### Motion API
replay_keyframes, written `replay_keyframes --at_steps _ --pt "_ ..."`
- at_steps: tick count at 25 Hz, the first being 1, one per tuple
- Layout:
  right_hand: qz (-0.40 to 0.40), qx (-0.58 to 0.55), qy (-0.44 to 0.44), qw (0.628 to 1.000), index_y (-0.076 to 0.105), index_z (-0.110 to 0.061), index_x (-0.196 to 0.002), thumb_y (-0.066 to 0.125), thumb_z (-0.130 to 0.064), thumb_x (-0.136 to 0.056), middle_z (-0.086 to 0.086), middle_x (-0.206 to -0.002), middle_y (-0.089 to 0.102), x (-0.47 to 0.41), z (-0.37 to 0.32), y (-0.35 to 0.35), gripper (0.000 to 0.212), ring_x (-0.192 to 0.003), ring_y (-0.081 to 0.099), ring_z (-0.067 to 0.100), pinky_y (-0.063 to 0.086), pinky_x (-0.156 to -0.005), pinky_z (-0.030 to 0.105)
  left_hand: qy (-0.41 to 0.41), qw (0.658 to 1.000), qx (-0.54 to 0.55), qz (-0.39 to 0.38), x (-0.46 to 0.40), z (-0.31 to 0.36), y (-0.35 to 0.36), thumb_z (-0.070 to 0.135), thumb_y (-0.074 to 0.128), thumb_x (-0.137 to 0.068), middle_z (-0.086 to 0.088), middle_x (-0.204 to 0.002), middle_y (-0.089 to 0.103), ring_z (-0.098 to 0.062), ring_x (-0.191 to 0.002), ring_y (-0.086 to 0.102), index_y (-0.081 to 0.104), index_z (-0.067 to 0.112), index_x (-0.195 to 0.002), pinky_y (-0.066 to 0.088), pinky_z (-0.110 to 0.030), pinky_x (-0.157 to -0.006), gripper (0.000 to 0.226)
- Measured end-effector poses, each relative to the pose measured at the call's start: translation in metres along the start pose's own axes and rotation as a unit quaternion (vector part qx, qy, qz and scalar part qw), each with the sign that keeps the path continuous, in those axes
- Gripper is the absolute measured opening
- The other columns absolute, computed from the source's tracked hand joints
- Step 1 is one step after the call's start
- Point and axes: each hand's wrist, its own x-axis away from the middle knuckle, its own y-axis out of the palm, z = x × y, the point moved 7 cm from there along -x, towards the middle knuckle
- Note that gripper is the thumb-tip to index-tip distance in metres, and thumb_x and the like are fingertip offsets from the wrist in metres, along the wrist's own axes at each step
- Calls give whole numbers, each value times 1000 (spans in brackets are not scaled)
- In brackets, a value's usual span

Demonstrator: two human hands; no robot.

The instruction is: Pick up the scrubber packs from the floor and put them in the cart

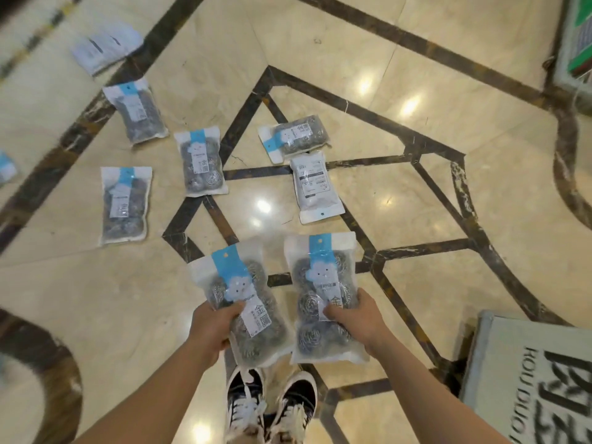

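While glossy, both hands [213,328] [358,318] grip crinkly packs [246,302].

A: What colour is the floor [416,107]?
B: Glossy cream marble, crossed by dark brown inlaid bands in angular shapes.
A: And the packs?
B: The pack [246,302] on the left and the pack [323,299] beside it are clear, with sky-blue strips, white cloud shapes and silver-grey scrubbers inside. One pack on the floor [315,187] shows plain white.
A: The shoes [269,408]?
B: Black and white, with white laces.
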Motion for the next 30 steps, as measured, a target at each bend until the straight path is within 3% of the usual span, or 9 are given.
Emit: replay_keyframes --at_steps 3,6,8,13,17,22,25,28,30 --pt "-35 21 -56 998 62 -18 -102 80 -4 -74 6 -97 75 98 -78 -8 37 -78 74 17 62 -62 30 23 999 34 -16 94 37 -39 11 73 -92 -8 -96 77 -29 -86 71 67 18 -113 55 -40 -73 23" --pt "-59 27 -98 993 70 -19 -105 88 -22 -74 3 -96 79 185 -141 -11 36 -81 77 15 64 -74 39 45 996 74 -14 174 62 -78 11 68 -97 -6 -95 79 -29 -85 75 65 22 -113 62 -48 -71 20" --pt "-63 17 -114 991 69 -23 -106 88 -35 -77 -4 -96 79 249 -181 -11 37 -83 76 8 61 -73 31 69 992 102 -16 233 77 -113 11 67 -98 -3 -89 81 -27 -84 76 67 19 -113 62 -54 -81 18" --pt "-118 99 -190 970 67 -26 -108 81 -40 -85 -8 -100 77 385 -258 16 31 -84 74 4 55 -69 24 112 972 203 33 344 80 -216 15 77 -91 -9 -93 78 -18 -73 76 68 8 -105 61 -33 -62 18" --pt "-185 177 -243 936 70 -29 -106 76 -29 -92 -3 -102 79 459 -287 72 15 -85 75 3 57 -76 30 143 940 301 71 396 51 -301 22 75 -93 -14 -112 77 -27 -91 78 66 12 -118 63 -43 -82 28" --pt "-234 206 -288 905 70 -23 -104 78 -33 -89 -7 -95 78 534 -304 175 20 -76 73 -1 54 -64 18 172 904 363 149 437 -2 -405 17 56 -105 -19 -118 72 -23 -86 75 52 3 -136 61 -23 -56 34" --pt "-252 208 -321 889 68 -24 -108 83 -41 -82 -8 -101 75 583 -307 243 35 -84 70 2 56 -74 27 187 882 391 186 458 -41 -473 23 60 -103 -20 -108 75 -17 -78 79 57 2 -124 60 -25 -56 30" --pt "-309 219 -332 864 61 -27 -105 81 -32 -86 -9 -99 69 626 -300 305 28 -80 57 -7 47 -62 11 186 856 420 239 477 -82 -533 48 76 -87 -13 -100 78 -19 -82 79 65 8 -114 65 -39 -71 49" --pt "-333 243 -336 847 62 -26 -109 81 -35 -86 -8 -101 68 647 -293 340 32 -81 56 -7 45 -60 11 180 845 430 260 486 -103 -561 50 81 -82 -8 -98 80 -25 -89 78 69 11 -111 64 -45 -80 50"
